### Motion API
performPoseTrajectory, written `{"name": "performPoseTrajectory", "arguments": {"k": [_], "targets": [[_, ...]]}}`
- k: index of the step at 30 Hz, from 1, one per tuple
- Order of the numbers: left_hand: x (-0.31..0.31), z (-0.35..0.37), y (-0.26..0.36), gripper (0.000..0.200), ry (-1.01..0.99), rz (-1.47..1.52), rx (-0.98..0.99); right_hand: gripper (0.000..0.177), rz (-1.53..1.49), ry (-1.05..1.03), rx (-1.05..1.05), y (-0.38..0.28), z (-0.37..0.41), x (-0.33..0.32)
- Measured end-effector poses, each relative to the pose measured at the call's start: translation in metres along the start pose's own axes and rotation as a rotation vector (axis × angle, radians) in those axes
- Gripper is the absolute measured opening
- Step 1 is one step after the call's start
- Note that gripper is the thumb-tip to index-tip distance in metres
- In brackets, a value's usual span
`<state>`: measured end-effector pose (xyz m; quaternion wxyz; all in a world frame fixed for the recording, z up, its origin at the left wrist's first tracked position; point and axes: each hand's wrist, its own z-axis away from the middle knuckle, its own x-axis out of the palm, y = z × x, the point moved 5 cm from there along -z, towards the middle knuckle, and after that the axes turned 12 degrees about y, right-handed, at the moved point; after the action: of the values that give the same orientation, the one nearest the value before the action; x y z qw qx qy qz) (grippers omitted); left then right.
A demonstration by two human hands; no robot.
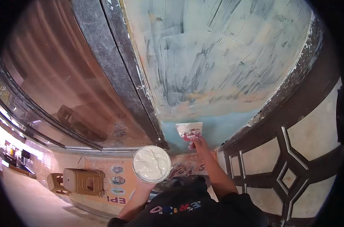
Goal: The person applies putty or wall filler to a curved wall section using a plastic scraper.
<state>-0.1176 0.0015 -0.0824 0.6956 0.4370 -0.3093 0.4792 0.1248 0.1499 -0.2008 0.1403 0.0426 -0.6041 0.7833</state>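
Observation:
A round tub of creamy white paste [152,164] is held up at the lower middle. Under its near side is my left hand [146,184], mostly hidden by the tub. To the right, my right hand [197,142] grips a putty knife [189,129] with a wide blade, smeared with white paste, and red showing near the handle. The blade is at the light blue lower part of the wall panel [224,126]. Higher up, the panel [217,56] has grey, white and orange smears.
Dark frame strips [119,68] with chipped paint edge the panel's left side, beside a glass pane with brown curtains. A dark door with pale panels [260,159] stands right. Stacked brown plastic stools [83,181] are at lower left, near an orange printed banner [115,170].

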Motion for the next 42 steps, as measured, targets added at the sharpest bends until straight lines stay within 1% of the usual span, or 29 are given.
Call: {"name": "performPoseTrajectory", "arguments": {"k": [1, 2, 4, 5, 6, 7, 8, 10, 11, 13, 14, 15, 16, 18, 20, 21, 22, 26, 28, 29, 30, 31, 33, 36, 38, 39, 41, 42], "targets": [[-0.003, 0.000, 0.001, 0.066, 0.015, -0.037, 0.035, 0.034, -0.016, 0.024, -0.022, -0.015, -0.003, 0.000], [-0.005, -0.001, -0.001, 0.065, 0.028, 0.108, -0.057, 0.034, -0.016, 0.025, -0.020, -0.022, -0.012, -0.001], [-0.003, 0.000, -0.002, 0.065, 0.023, 0.092, -0.054, 0.034, -0.032, 0.086, -0.205, -0.040, -0.029, -0.010], [-0.002, 0.001, -0.003, 0.065, 0.016, 0.074, -0.051, 0.034, -0.034, 0.089, -0.206, -0.039, -0.036, -0.012], [-0.009, -0.001, -0.002, 0.065, -0.023, 0.004, 0.015, 0.033, 0.068, 0.169, -0.232, -0.036, -0.043, -0.017], [-0.006, -0.001, -0.003, 0.065, -0.029, 0.000, 0.015, 0.031, 0.169, 0.248, -0.262, -0.034, -0.051, -0.021], [-0.001, 0.000, -0.004, 0.065, -0.059, 0.022, -0.001, 0.031, 0.164, 0.250, -0.266, -0.028, -0.054, -0.022], [0.001, 0.004, -0.007, 0.065, -0.080, 0.042, -0.022, 0.029, 0.139, 0.268, -0.227, -0.002, -0.039, -0.027], [0.003, 0.004, -0.006, 0.065, -0.091, -0.003, 0.014, 0.029, 0.136, 0.268, -0.229, 0.005, -0.033, -0.031], [0.003, 0.005, -0.007, 0.065, -0.097, -0.048, 0.051, 0.028, 0.131, 0.236, 0.024, 0.031, -0.018, -0.042], [0.004, 0.005, -0.009, 0.065, -0.136, 0.043, 0.006, 0.028, 0.130, 0.235, 0.024, 0.037, -0.011, -0.048], [0.007, 0.006, -0.011, 0.066, -0.176, 0.135, -0.040, 0.029, 0.102, 0.148, 0.052, 0.039, -0.001, -0.051], [0.010, 0.007, -0.012, 0.066, -0.177, 0.133, -0.041, 0.029, 0.074, 0.063, 0.079, 0.039, 0.005, -0.052], [0.013, 0.009, -0.012, 0.062, -0.127, 0.024, 0.037, 0.030, 0.070, 0.030, 0.105, 0.034, 0.011, -0.059], [0.020, 0.007, -0.016, 0.063, -0.149, 0.026, 0.018, 0.030, 0.068, -0.001, 0.132, 0.025, 0.017, -0.064], [0.022, 0.008, -0.018, 0.064, -0.169, 0.029, 0.001, 0.030, 0.091, -0.054, 0.104, 0.008, 0.018, -0.061], [0.021, 0.003, -0.022, 0.065, -0.155, 0.124, -0.071, 0.031, 0.114, -0.107, 0.077, -0.011, 0.021, -0.058], [0.033, -0.001, -0.035, 0.064, -0.235, 0.108, -0.099, 0.031, 0.024, -0.142, 0.088, -0.087, 0.042, -0.045], [0.040, -0.004, -0.045, 0.064, -0.226, 0.128, -0.108, 0.032, 0.025, -0.324, 0.052, -0.111, 0.051, -0.035], [0.042, -0.006, -0.049, 0.064, -0.212, 0.145, -0.114, 0.032, 0.029, -0.324, 0.046, -0.117, 0.054, -0.032], [0.037, -0.008, -0.052, 0.065, -0.220, 0.045, -0.064, 0.034, -0.049, -0.322, 0.056, -0.122, 0.058, -0.025], [0.041, -0.009, -0.057, 0.065, -0.224, 0.049, -0.064, 0.036, -0.126, -0.322, 0.067, -0.125, 0.061, -0.022], [0.050, -0.010, -0.068, 0.065, -0.210, 0.201, -0.178, 0.038, -0.089, -0.308, 0.089, -0.124, 0.062, -0.025], [0.052, -0.007, -0.077, 0.066, -0.189, 0.232, -0.183, 0.040, -0.036, -0.367, 0.142, -0.119, 0.065, -0.027], [0.055, -0.006, -0.083, 0.068, -0.174, 0.279, -0.176, 0.041, -0.164, -0.407, 0.224, -0.113, 0.065, -0.030], [0.055, -0.005, -0.085, 0.068, -0.170, 0.282, -0.169, 0.041, -0.161, -0.413, 0.229, -0.113, 0.066, -0.032], [0.056, -0.003, -0.088, 0.070, -0.182, 0.342, -0.191, 0.046, -0.281, -0.490, 0.368, -0.111, 0.068, -0.032], [0.057, 0.000, -0.090, 0.070, -0.180, 0.346, -0.181, 0.046, -0.278, -0.499, 0.374, -0.113, 0.070, -0.032]]}}
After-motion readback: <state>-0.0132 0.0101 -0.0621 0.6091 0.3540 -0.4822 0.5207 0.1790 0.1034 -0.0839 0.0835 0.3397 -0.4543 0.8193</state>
